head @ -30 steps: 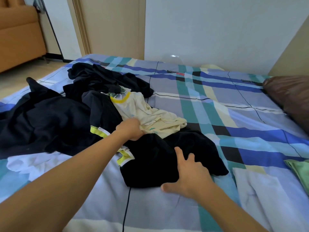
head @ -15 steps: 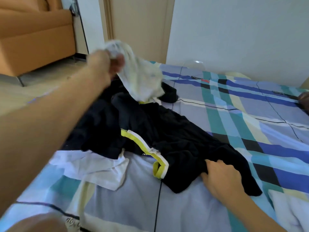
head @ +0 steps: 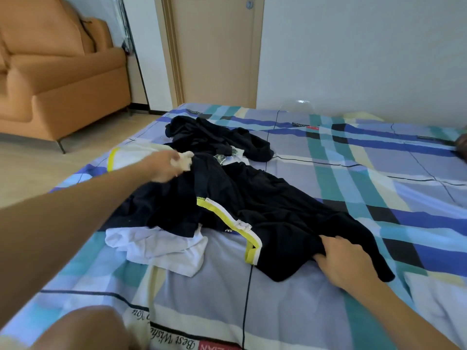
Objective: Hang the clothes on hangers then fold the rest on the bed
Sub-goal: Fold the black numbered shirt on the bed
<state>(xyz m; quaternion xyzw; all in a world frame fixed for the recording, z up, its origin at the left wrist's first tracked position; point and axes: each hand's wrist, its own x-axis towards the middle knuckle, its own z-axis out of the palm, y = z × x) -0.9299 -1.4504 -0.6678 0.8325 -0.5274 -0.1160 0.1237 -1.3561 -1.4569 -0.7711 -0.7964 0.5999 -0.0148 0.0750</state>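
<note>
A pile of clothes lies on the plaid bed [head: 328, 311]. My left hand [head: 165, 165] is closed on a cream garment [head: 134, 155] with a yellow band, which rests at the bed's left edge. A black garment with a yellow-and-white stripe [head: 273, 198] spreads across the middle. My right hand [head: 341, 258] grips its near hem. A second black garment [head: 209, 135] is bunched farther back. A white garment [head: 164, 248] sticks out from under the black one at the near left. No hangers are in view.
An orange sofa [head: 63, 79] stands on the floor to the left. A closed door [head: 214, 51] and a white wall are behind the bed. A brown pillow [head: 463, 147] shows at the right edge. My knee [head: 83, 329] is at the bottom left.
My left hand pulled the cream garment off the pile, lifted it and brought it down at the bed's left edge. My right hand closed on the black garment's hem.
</note>
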